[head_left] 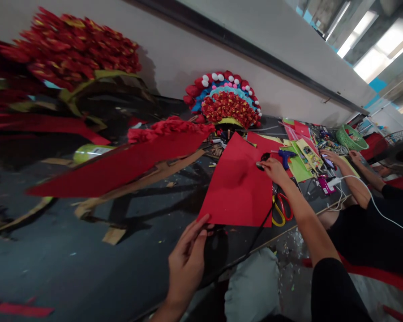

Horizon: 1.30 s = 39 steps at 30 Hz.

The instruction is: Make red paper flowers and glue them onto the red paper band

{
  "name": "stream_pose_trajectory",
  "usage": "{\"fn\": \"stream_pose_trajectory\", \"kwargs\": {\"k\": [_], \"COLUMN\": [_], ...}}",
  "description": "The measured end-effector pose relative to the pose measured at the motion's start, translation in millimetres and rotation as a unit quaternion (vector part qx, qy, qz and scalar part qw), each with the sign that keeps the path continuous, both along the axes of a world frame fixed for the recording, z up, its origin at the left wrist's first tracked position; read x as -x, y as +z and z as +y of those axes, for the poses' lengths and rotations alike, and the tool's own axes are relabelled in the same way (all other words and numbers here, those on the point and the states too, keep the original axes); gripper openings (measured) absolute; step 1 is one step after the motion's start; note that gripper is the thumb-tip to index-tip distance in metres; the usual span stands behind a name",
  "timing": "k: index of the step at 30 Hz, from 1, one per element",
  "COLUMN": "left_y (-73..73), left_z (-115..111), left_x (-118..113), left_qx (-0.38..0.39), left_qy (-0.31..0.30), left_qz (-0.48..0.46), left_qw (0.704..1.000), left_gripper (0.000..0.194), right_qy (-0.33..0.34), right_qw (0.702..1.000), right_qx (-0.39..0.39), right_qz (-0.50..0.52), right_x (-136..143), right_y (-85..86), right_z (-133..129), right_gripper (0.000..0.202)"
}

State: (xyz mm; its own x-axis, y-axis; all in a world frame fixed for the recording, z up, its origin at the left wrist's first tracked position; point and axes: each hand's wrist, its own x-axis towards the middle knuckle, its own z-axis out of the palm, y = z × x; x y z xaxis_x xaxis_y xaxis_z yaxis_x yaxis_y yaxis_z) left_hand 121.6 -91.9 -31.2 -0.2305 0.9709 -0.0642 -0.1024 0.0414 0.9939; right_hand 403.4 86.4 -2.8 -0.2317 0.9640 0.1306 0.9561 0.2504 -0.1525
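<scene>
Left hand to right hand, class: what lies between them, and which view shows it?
A red sheet lies between left hand and right hand, in the head view.

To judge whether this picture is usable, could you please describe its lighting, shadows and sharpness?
All in the head view: bright panels glare at upper right; the table is dimly lit; soft shadows fall on the red sheet; the red strip at lower left looks blurred; outer edges look stretched.

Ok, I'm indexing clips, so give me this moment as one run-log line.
left hand: touching red sheet at near corner | right hand: holding small dark object | nearby: blue glue gun, scissors
</scene>
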Motion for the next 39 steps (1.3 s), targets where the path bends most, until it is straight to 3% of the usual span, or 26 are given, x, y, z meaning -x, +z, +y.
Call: {"fn": "stream_pose_trajectory", "kwargs": {"k": [3,11,17,20,25,29,39], "left_y": [0.5,0.0,-2.6,-2.9,-1.3,-1.1,0.8], "left_z": [1,1,0,0,1,1,-1], "left_x": [0,0,-2,-1,0,0,-3], "left_qx": [-0.006,-0.004,0.007,0.016,0.024,0.012,0.013], "left_qy": [0.001,-0.008,0.001,-0.005,-0.002,0.004,0.002], "left_qz": [0.005,-0.008,-0.008,-0.012,-0.01,0.0,-0.016], "left_qw": [1.0,1.0,1.0,1.0,1.0,1.0,1.0], "left_gripper": [0.036,0.033,0.037,0.038,0.038,0.038,0.034], "right_qy": [0.0,-0.098,-0.016,-0.012,-0.085,-0.096,-0.045], "right_qw": [1.0,0.994,1.0,1.0,0.995,0.994,0.999], "right_qx": [-0.005,-0.055,-0.006,-0.009,-0.048,-0.049,-0.013], "right_qz": [-0.007,-0.002,0.007,-0.003,-0.019,-0.015,-0.02], "right_x": [0,-5,9,9,-9,-20,-8], "right_y": [-0.4,-2.3,-0.3,-0.7,1.7,6.1,5.5], "right_z": [-2,24,-3,-11,16,33,-28], "right_gripper": [0.029,0.035,0.031,0.031,0.033,0.032,0.031]}}
